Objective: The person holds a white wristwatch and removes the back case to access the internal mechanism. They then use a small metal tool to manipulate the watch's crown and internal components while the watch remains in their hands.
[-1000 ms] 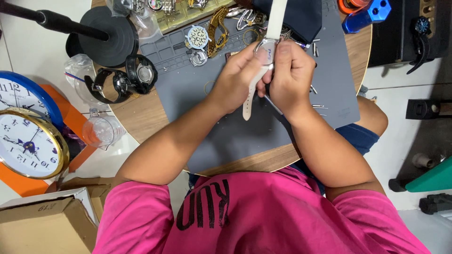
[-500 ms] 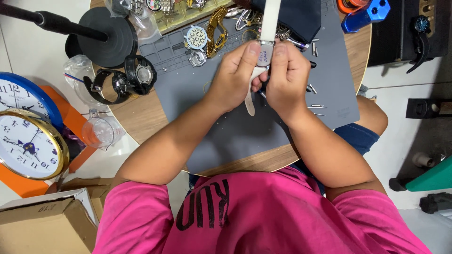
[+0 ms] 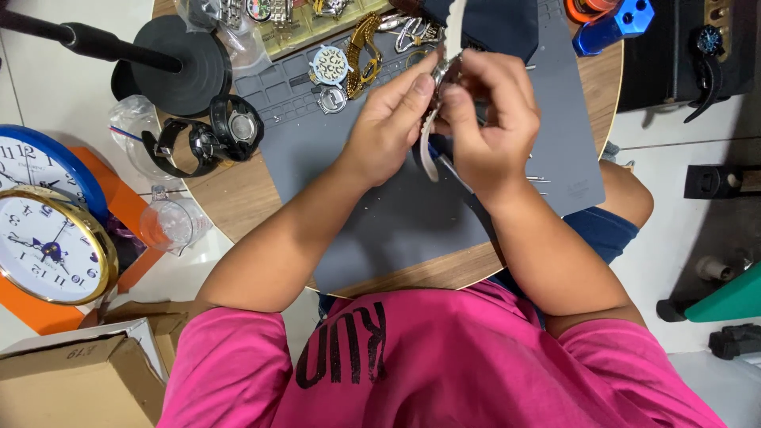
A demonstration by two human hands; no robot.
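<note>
In the head view, a wristwatch with a pale strap (image 3: 432,135) is held above the grey mat (image 3: 396,214) on the round wooden table (image 3: 238,198); the left hand (image 3: 388,127) is closed on its case, and the right hand (image 3: 487,119) is pinched on it from the other side (the strap hangs down between them). Two black watches (image 3: 210,139) are seen lying near the mat's left edge; two clocks (image 3: 47,230) are seen well apart at the left.

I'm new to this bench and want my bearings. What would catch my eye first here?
Both hands, left and right, meet over the grey mat at centre, holding a watch with a pale strap. At far left lie two clocks, one blue-rimmed, one gold-rimmed. Black watches sit on the round wooden table.
</note>
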